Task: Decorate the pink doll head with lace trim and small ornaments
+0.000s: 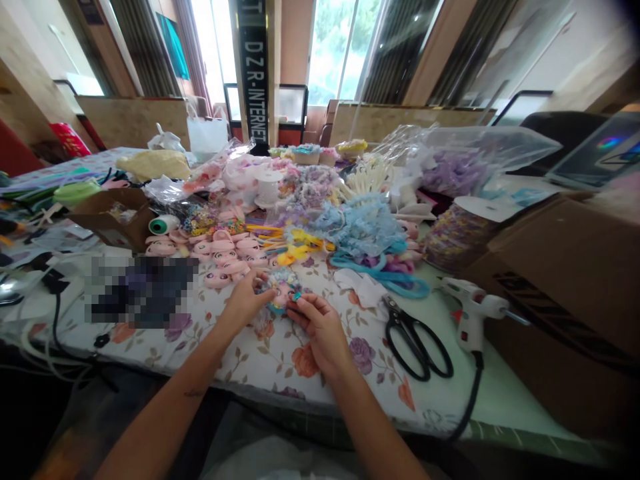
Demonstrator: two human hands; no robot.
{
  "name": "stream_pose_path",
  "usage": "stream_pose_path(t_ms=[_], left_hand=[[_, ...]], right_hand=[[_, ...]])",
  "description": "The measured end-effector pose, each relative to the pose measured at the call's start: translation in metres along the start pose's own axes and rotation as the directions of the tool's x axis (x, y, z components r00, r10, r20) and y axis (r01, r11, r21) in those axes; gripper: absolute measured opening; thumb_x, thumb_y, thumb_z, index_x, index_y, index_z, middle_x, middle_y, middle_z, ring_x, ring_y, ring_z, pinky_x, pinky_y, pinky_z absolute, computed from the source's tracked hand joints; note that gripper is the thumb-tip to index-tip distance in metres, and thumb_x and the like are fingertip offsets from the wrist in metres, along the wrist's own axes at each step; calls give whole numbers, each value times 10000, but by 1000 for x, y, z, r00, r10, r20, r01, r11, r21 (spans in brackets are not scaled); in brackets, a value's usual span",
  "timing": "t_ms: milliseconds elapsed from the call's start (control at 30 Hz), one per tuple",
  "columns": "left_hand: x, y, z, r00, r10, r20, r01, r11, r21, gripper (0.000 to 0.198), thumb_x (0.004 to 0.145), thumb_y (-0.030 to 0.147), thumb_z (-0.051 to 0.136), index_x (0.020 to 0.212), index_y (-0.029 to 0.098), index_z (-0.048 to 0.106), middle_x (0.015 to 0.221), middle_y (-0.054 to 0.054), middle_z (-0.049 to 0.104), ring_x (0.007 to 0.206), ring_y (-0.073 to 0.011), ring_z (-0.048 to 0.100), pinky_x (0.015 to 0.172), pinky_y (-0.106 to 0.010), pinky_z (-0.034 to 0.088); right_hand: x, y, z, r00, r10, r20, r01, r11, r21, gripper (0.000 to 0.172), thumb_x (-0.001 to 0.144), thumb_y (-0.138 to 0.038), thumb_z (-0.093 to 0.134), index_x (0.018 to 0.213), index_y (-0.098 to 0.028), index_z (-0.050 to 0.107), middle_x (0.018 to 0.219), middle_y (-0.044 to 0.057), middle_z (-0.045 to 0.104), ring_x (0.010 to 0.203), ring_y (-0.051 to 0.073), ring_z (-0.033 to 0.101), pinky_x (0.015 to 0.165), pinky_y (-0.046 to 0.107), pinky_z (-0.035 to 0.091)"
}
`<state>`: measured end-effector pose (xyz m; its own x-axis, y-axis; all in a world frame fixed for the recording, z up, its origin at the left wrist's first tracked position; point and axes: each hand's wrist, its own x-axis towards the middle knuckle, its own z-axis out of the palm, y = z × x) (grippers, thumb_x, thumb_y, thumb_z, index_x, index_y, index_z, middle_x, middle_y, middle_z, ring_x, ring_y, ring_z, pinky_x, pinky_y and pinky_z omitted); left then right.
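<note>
A small doll head (282,293) with a pink face and pale blue and grey frilly trim is held over the flowered tablecloth (240,360). My left hand (247,297) grips its left side between thumb and fingers. At its right side, my right hand (320,327) pinches a small teal piece (297,296) against or close to the face. Just behind my hands lie several pink doll faces (225,257) and yellow ribbon-like pieces (295,248).
Black-handled scissors (417,343) and a white glue gun (470,313) with a cord lie to the right, beside a large cardboard box (565,300). Blue lace (365,223), a spool of trim (457,230) and a small brown box (117,217) stand behind.
</note>
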<state>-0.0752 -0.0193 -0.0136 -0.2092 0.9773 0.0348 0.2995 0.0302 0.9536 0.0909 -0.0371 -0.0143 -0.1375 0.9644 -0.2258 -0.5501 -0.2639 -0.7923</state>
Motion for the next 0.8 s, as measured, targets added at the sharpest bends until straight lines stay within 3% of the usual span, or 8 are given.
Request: stream_pose_path(t_ms=[233,467,600,800], left_hand=[[2,12,5,999,0,-47,-9,984,-178,278,644,308,704,842,185,554,664,35,550,565,-112,502,527,-222,354],[12,23,35,1000,16,4,-14,922,-386,308,637,341,743,827,186,556,682,31,609,528,-90,511,510,-209,362],[11,22,44,1000,18,-6,-19,883,-468,318,647,357,751,824,178,557,700,26,614,516,-76,494,487,-199,345],[3,19,46,998,44,-37,-56,885,-463,272,695,343,719,834,173,558,725,25,588,528,-66,457,493,-189,339]], right_hand=[[-9,-16,-4,999,-37,-36,35,998,-50,211,621,-286,798,744,-181,663,708,-11,666,737,141,646,665,244,509],[7,-31,6,958,-282,-50,259,928,-267,181,651,-324,746,706,-174,662,645,-21,613,587,112,539,578,234,448],[22,-26,8,932,-353,-86,304,886,-351,182,653,-336,722,695,-176,645,638,-17,605,568,115,495,528,226,404],[27,-9,1,908,-415,-58,344,817,-463,176,703,-344,676,766,-182,648,710,-8,615,643,135,517,592,243,420]])
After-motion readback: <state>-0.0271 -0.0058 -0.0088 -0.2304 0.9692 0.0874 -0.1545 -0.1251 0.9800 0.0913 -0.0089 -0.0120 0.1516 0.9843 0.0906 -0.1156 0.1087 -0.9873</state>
